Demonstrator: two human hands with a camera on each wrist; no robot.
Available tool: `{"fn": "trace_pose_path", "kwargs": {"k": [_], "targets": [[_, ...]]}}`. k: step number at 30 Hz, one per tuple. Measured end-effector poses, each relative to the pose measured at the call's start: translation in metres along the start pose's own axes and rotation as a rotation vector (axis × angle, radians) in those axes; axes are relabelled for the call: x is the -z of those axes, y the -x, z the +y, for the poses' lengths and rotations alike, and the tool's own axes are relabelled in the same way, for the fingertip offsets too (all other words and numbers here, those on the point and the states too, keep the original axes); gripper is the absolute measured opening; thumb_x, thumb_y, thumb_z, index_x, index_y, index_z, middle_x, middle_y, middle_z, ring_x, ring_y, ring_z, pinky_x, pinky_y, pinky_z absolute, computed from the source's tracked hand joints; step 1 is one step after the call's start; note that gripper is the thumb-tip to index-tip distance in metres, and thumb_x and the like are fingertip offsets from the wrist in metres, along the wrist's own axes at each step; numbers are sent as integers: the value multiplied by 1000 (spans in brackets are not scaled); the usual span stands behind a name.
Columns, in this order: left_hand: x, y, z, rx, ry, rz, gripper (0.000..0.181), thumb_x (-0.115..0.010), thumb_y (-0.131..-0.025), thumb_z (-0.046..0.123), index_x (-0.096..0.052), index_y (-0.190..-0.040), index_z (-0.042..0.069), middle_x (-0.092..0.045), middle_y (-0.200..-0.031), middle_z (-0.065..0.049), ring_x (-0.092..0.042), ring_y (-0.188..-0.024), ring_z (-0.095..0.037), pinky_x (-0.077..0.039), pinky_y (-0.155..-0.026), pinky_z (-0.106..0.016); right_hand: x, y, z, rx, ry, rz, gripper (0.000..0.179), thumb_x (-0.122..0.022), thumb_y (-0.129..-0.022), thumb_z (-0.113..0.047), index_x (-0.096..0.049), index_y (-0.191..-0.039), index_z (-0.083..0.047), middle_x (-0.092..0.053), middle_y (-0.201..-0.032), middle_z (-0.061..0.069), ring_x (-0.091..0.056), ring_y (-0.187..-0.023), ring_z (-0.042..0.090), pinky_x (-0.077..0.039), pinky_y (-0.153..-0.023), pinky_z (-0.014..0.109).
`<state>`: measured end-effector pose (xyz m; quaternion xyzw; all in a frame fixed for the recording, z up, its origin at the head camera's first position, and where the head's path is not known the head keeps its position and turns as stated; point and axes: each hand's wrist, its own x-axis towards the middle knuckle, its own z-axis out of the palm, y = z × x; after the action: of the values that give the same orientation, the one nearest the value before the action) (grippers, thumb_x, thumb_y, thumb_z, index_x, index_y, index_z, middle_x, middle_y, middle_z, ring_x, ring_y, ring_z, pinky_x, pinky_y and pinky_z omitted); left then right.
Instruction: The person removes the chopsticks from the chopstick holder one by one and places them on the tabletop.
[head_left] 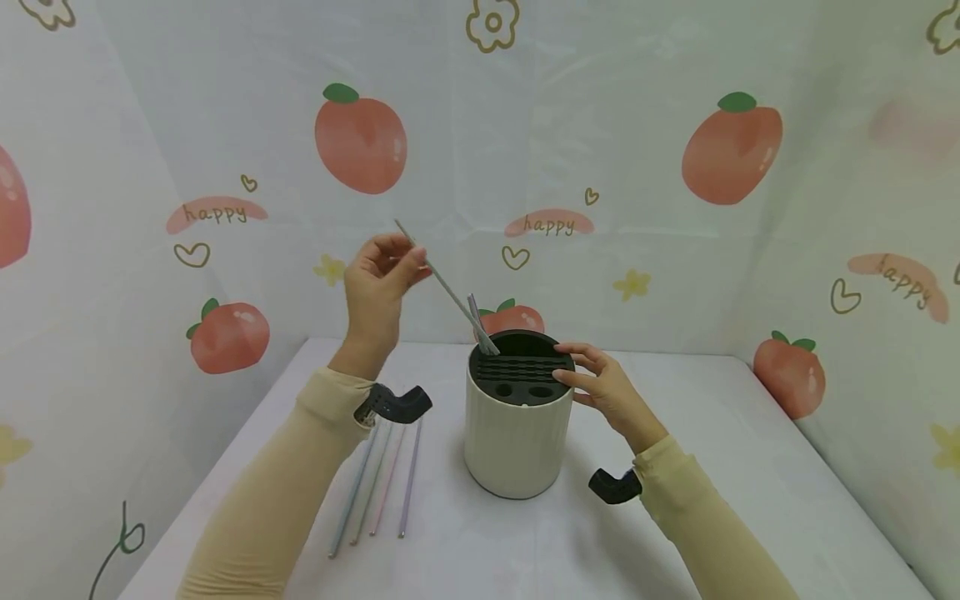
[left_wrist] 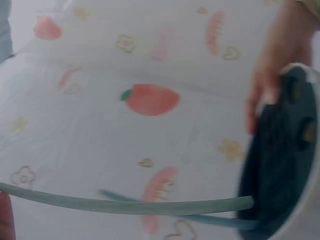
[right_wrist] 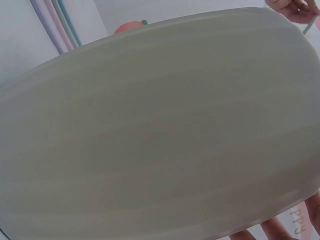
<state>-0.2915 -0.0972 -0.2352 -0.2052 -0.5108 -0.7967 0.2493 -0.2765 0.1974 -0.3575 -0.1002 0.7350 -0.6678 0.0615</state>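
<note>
A slim green chopstick [head_left: 448, 287] slants down to the right, its upper part pinched between the thumb and fingers of my left hand [head_left: 382, 287]. The lower end overlaps the back left opening of a round cream utensil holder [head_left: 516, 446] with a black slotted top. Another chopstick [head_left: 472, 305] stands inside it, bluish in the left wrist view [left_wrist: 210, 219]. My right hand [head_left: 611, 392] grips the holder's right side, fingertips over the rim. In the right wrist view, the holder's wall [right_wrist: 165, 125] hides most of that hand.
Several pastel chopsticks [head_left: 408, 492] in blue, green, pink and purple lie side by side on the white tabletop [head_left: 750, 500], left of the holder. Behind the table hangs a white cloth [head_left: 637, 142] printed with fruit and the word happy.
</note>
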Motion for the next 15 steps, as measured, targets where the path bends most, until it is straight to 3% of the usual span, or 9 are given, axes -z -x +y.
{"fn": "trace_pose_path", "kwargs": {"k": [3,7,11,15], "targets": [[6,-14,18,-49,85,80,18,-67,-85,-8,-65,-86,9,-62,-81,-2,-63,-67,-10,-59,-66,-24,0,0,0,0,0,-5,54,-67,-91,-16,-44,-139,-6,-42,-142,17,-61,-103,8,-46,-102,48],[23,-25,31,-63,97,143,12,-72,-83,-1,-65,-92,3,-59,-84,-6,-63,-67,-13,-58,-63,-22,0,1,0,-1,1,-9,54,-66,-91,-16,-44,-140,-6,-42,-142,17,-61,-103,7,-46,-102,48],[45,-28,31,21,56,186,18,-76,-81,4,-67,-95,0,-59,-85,-7,-65,-69,-13,-58,-63,-21,0,1,-1,1,1,-8,55,-67,-91,-17,-44,-140,-6,-43,-140,15,-61,-103,8,-46,-102,48],[73,-24,15,172,-62,211,9,-73,-84,4,-68,-91,5,-61,-85,-3,-65,-71,-10,-57,-64,-19,0,1,-1,1,-1,-6,54,-67,-91,-16,-44,-139,-6,-44,-139,15,-61,-103,8,-47,-101,47]]}}
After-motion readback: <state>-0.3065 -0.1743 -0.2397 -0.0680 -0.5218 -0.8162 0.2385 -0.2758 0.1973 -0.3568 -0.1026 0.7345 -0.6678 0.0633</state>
